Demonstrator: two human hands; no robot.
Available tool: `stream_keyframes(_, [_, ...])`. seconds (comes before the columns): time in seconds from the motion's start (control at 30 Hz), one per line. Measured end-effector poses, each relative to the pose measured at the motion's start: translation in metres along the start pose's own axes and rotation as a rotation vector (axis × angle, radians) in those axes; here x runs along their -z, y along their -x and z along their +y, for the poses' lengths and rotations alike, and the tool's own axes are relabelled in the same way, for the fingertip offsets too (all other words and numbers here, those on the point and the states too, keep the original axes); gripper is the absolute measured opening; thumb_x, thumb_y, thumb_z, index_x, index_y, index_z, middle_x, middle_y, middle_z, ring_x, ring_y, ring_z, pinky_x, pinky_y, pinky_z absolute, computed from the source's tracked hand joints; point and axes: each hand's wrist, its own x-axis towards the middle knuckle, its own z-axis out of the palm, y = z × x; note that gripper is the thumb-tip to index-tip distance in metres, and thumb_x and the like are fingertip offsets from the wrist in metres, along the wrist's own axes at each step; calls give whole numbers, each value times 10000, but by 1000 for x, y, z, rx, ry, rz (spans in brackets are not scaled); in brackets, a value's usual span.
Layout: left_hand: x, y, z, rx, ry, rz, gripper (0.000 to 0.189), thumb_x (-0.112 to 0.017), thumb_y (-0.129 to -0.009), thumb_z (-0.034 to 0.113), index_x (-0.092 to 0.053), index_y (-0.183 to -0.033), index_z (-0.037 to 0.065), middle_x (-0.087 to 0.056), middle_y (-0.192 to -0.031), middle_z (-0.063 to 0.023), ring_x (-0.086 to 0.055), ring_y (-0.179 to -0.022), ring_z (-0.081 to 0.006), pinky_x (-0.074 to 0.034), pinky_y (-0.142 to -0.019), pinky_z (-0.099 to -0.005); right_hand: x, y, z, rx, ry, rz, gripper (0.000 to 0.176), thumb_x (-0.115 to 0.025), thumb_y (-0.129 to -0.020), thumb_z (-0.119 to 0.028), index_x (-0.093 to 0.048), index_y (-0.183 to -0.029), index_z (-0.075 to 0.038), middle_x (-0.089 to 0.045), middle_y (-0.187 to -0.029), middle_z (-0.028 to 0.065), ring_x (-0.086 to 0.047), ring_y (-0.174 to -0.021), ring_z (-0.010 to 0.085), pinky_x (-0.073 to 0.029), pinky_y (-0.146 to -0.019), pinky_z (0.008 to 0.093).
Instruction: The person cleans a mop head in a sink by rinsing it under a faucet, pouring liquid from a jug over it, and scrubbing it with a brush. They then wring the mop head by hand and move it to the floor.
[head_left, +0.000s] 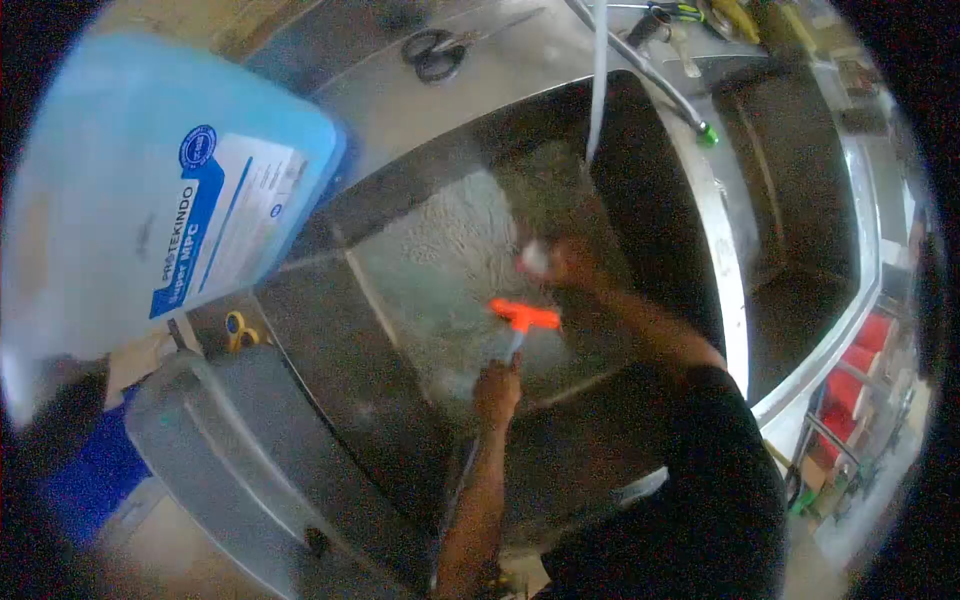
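Note:
My left hand [497,392] is closed round the pale handle of a small squeegee [524,314] with a bright orange T-shaped head. The squeegee is over the wet floor of a deep metal sink [390,330]. Farther in, my right hand [572,264] is smeared by motion, with a white thing [536,258] at its fingertips that is too blurred to name. Rippled water covers the sink's floor beside that hand. A thin stream of water [598,90] comes down at the sink's far side.
A large blue jerrycan [110,190] stands at the left. Black-handled scissors [436,54] lie on the metal ledge. A second basin [800,220] is at the right, with a metal pipe [665,85] near it. A yellow tape roll [238,330] sits by a grey tub [235,450].

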Motion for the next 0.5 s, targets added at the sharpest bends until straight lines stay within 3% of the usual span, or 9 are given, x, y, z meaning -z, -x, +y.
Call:
stream_keyframes(0.03, [-9, 1, -6, -199, -88, 72, 635, -382, -890, 544, -619, -801, -38, -605, -665, -191, -642, -690, -321, -516, -558, -448, 15, -25, 10, -50, 40, -74, 523, -537, -798, -503, -593, -1047, -46, -629, -971, 165, -616, -897, 286, -484, -795, 439])
stream_keyframes(0.07, [-11, 3, -9, -182, -91, 52, 635, -382, -890, 544, -619, -801, -38, -605, -665, -191, -642, -690, -321, -516, -558, -448, 24, -45, 9, -93, 68, -120, 531, -535, -796, -511, -594, -1047, -47, -629, -971, 167, -616, -897, 287, -484, -794, 439])
stream_keyframes(0.13, [-10, -13, 4, 201, 46, -171, 507, -426, -904, 455, -604, -975, -14, -600, -712, -172, -632, -671, -304, -518, -537, -425, 25, -58, 1, -133, 99, -96, 546, -532, -792, -526, -596, -1047, -47, -629, -970, 170, -616, -898, 290, -485, -791, 440])
stream_keyframes(0.23, [15, 2, -2, -16, -35, -17, 499, -416, -911, 450, -599, -1004, -5, -600, -734, -177, -621, -656, -330, -515, -536, -420, -13, -9, -21, -43, 29, 90, 569, -526, -787, -548, -599, -1048, -48, -629, -970, 176, -616, -899, 294, -486, -787, 440])
stream_keyframes(0.3, [-7, -4, -5, 58, 17, -81, 524, -410, -908, 468, -605, -972, -13, -604, -735, -184, -621, -659, -337, -515, -536, -417, -21, 9, -14, -16, 22, 133, 584, -522, -783, -563, -601, -1048, -49, -629, -970, 179, -616, -900, 297, -487, -785, 440])
stream_keyframes(0.37, [-21, -25, -22, 134, 29, -136, 550, -404, -904, 487, -612, -939, -21, -608, -736, -192, -622, -663, -345, -515, -536, -414, 10, -29, 4, -103, 81, 16, 600, -519, -779, -578, -603, -1048, -49, -629, -969, 183, -616, -901, 300, -488, -783, 440])
stream_keyframes(0.43, [-16, -16, -16, -319, -172, 223, 674, -374, -880, 574, -616, -780, -47, -615, -715, -224, -632, -693, -355, -513, -567, -440, 24, -63, 6, -178, 149, -93, 615, -515, -775, -593, -605, -1048, -50, -629, -969, 187, -617, -902, 303, -489, -780, 440])
stream_keyframes(0.47, [3, -18, 3, 232, 96, -119, 646, -379, -886, 560, -615, -789, -34, -612, -722, -225, -626, -686, -365, -509, -584, -453, 26, -66, 1, -179, 159, -85, 623, -513, -773, -601, -606, -1049, -50, -629, -969, 188, -617, -903, 304, -490, -779, 441])
stream_keyframes(0.5, [10, -11, 7, 228, 101, -122, 646, -379, -886, 560, -615, -789, -34, -612, -722, -225, -626, -686, -365, -509, -584, -453, 21, -61, -3, -160, 146, -61, 630, -511, -771, -609, -607, -1049, -51, -629, -969, 190, -617, -903, 305, -490, -778, 441])
